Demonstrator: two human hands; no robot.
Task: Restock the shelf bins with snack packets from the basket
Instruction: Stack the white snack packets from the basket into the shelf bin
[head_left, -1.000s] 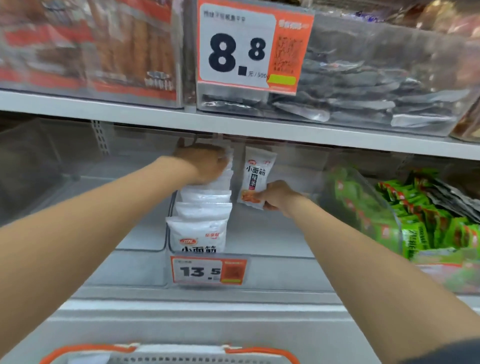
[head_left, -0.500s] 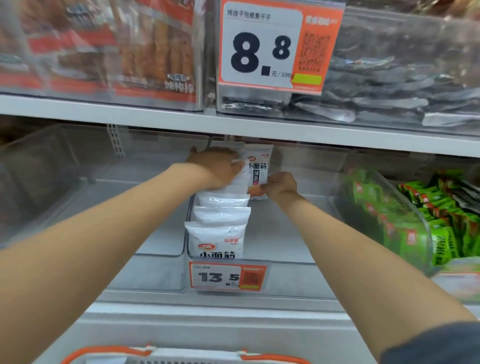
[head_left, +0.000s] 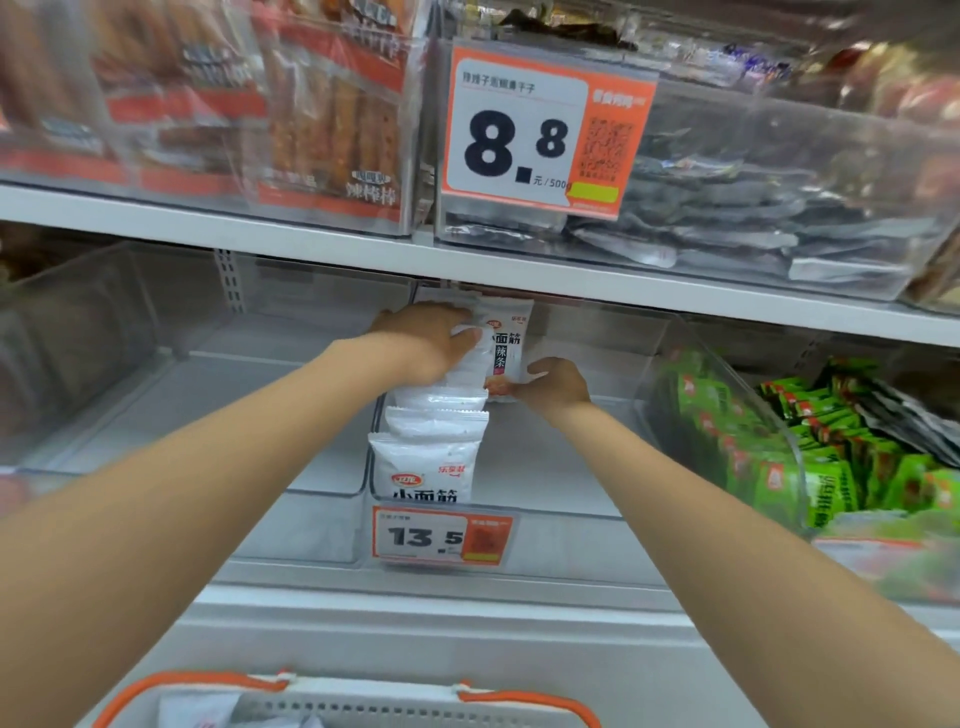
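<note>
**Shop shelf: middle bin part filled, one more packet going in**

Shelving (head_left: 311, 244) of clear bins fills the view. At upper left, red packets (head_left: 332, 130) read "辣棒棒". Below them the left bin (head_left: 156, 364) shows no stock, so it probably remains to be filled. At the bottom edge the basket (head_left: 208, 680), white with orange handles, holds at least one pale packet, so supply is not used up.

In the middle bin (head_left: 571, 467) a row (head_left: 431, 441) of white packets stands front to back along its left wall. The left hand (head_left: 426, 338) is curled over the rear of the row, thumb pressed on a packet face, holding it together. The front packet reads "小面筋"; its red oval logo is too small to read. On the bin front, the tag (head_left: 441, 535) reads "13.5". Above it, the big tag (head_left: 540, 135) reads "8.8 元/500", over silver packets (head_left: 727, 208).

Just right of the left hand, the right hand (head_left: 556, 384) pinches the lower corner of one packet (head_left: 506, 343), upright, touching the back of the row; it reads "小面筋 辣条". It looks about to join the row. Most of this bin's floor is bare, so restocking seems under halfway.

At far right, green packets (head_left: 810, 457) fill their bin; their print is unreadable.
</note>
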